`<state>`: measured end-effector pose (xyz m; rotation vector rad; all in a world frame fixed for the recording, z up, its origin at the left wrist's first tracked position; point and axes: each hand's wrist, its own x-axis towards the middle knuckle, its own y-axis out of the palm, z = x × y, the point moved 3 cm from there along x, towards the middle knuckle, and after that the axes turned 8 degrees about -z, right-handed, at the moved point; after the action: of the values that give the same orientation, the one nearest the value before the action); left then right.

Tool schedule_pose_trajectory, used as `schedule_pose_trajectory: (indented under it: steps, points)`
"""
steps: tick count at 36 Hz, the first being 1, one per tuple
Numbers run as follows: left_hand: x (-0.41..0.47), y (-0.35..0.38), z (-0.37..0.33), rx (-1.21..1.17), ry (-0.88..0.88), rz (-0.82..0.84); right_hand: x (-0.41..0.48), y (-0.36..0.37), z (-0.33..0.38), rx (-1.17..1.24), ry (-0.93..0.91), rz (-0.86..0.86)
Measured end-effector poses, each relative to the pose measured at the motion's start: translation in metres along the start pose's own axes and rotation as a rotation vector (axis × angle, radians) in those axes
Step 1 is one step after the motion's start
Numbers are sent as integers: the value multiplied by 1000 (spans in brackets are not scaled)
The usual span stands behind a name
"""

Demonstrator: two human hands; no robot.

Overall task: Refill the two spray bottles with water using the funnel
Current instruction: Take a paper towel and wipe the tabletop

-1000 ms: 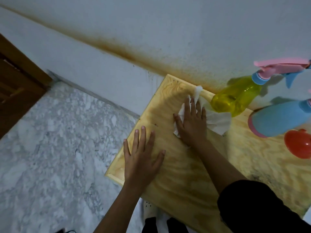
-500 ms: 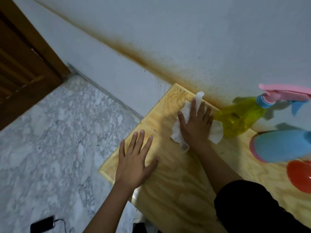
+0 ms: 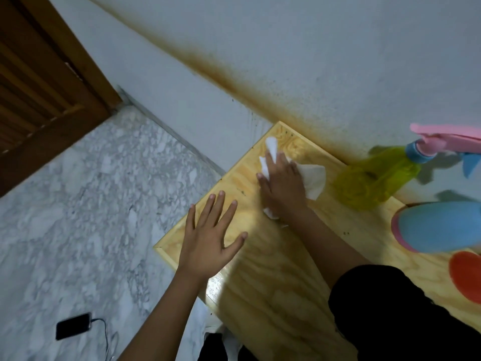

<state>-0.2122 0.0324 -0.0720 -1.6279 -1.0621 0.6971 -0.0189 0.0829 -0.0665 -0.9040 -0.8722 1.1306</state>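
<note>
Wooden tabletop (image 3: pixel 281 290) runs diagonally through the lower right of the frame, its near-left edge cutting from the far corner by the wall down toward bottom centre, and beyond that edge it's all open marble floor (image 3: pixel 78 217) across the left half. The stained wall (image 3: pixel 312 61) shuts off the table's far edge along the top right, with a brown wooden door (image 3: pixel 39 82) in the upper left corner. Down at bottom left, a dark phone (image 3: pixel 73 328) lies on the floor with a cable trailing off it. Left hand (image 3: pixel 210 238) is flat on the wood close to the table's left edge, fingers spread wide, holding nothing. Right hand (image 3: pixel 282 186) sits further up, near the far corner, palm down and pressed onto a white tissue (image 3: pixel 312 181), fingers laid out over it, the paper poking out past the fingertips and to the right. Plenty of bare wood between and below the two hands. Now the task pieces, all off to the right of the right hand and apart from it: the yellow spray bottle (image 3: pixel 374 181) with its pink trigger head stands against the wall at centre right, just beyond the tissue's edge; the blue spray bottle (image 3: pixel 442 225) sits below it at the right border; and the red funnel (image 3: pixel 466 276) peeks in at the right edge, just under the blue one, partly cut off.
</note>
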Motion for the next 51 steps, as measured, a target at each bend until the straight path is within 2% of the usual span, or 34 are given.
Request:
schedule_pose_trajectory:
  steps: [3, 8, 14, 20, 31, 41, 47, 51]
  points:
    - [-5, -4, 1, -24, -80, -34, -9, 7, 13, -10, -141, 46]
    - [-19, -6, 6, -22, -157, -55, -31, 5, 14, -103, -369, 13]
    - [-25, -5, 9, -19, -140, -30, -50, -2, -12, -94, -448, 32]
    - [-25, -4, 9, -1, -136, -33, -69, -15, -24, -107, -269, -61]
    - [-24, -4, 7, 1, -136, -39, -164, -48, -83, -156, 123, 34]
    - [-25, -4, 7, 9, -111, -34, -231, -71, -103, -180, 484, -40]
    - [-24, -5, 8, 37, -91, -28, -213, -75, -93, -259, 433, -116]
    - [-25, -5, 9, 49, -68, -32, -206, -72, -105, -312, 419, 14]
